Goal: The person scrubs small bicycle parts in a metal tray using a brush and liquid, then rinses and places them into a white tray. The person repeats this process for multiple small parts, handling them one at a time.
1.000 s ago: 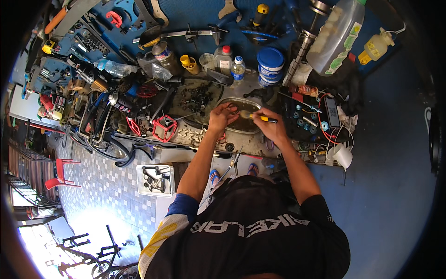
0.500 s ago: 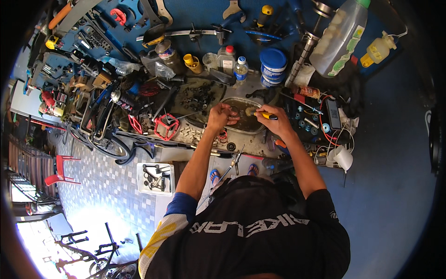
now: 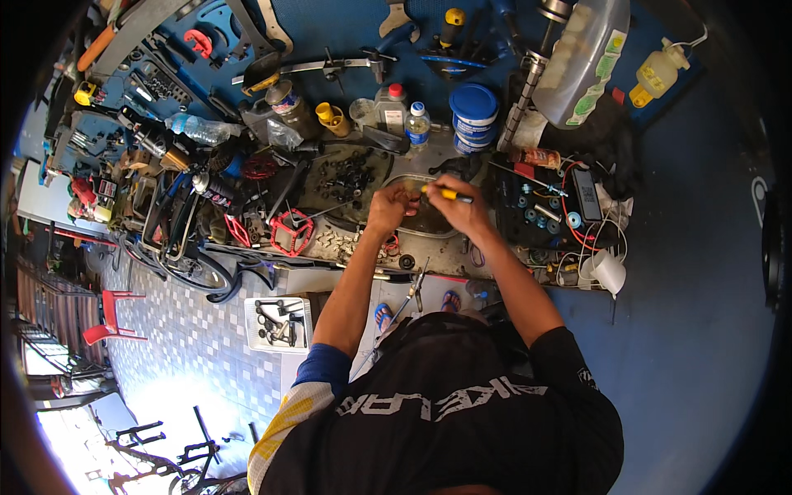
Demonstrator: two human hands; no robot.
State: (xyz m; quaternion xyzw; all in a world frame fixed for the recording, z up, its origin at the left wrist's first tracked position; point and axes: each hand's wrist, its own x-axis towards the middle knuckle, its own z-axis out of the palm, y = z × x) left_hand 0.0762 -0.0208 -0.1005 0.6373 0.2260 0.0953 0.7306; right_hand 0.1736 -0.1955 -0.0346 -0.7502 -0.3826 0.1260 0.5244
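Note:
My right hand (image 3: 462, 211) grips a brush (image 3: 454, 195) by its yellow and black handle, its bristle end turned toward my left hand (image 3: 393, 208). The fingers of my left hand are curled over a small part that I cannot make out. Both hands are close together above an oval metal tray (image 3: 437, 234) of murky brown liquid. Left of it, a shallow tray (image 3: 318, 198) carries many small dark parts. A red bicycle pedal (image 3: 291, 232) lies on the bench, left of my left wrist.
Along the back stand a blue tub (image 3: 473, 115), a clear bottle (image 3: 417, 125) and a grey bottle (image 3: 391, 109). Bolts and sockets (image 3: 536, 213) crowd the right side, near a white cup (image 3: 606, 271). Below the bench, a white basket (image 3: 279, 323) contains metal parts.
My right hand has moved left with the brush, bringing it up to my left hand. The left hand has stayed nearly in place over the tray. The whole view has shifted slightly.

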